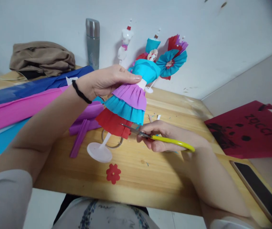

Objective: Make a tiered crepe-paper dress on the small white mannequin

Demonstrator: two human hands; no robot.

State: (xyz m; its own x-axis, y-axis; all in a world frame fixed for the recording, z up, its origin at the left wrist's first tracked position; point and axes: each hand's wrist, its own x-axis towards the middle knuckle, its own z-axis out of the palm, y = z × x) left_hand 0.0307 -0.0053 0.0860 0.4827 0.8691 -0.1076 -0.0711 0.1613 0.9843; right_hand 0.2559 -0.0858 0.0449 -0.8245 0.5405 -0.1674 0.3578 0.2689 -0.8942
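Note:
Tilted over the table is a small doll mannequin (129,95) dressed in crepe paper, with a turquoise top and a skirt of purple, turquoise and red tiers. My left hand (113,78) grips it at the waist. In my right hand (156,136) are scissors with yellow handles (171,142), their blades lying at the red bottom tier (114,123). The white round stand (99,152) of the mannequin shows below the skirt. A red paper flower (113,173) lies on the table nearer to me.
Behind stand more mannequins (126,38), some dressed in paper, and a grey thermos (93,44). Crepe paper rolls (26,106) and brown cloth (41,57) fill the left. A roll of tape (117,144) lies behind the stand. To the right are a red bag (248,130) and a phone (255,187).

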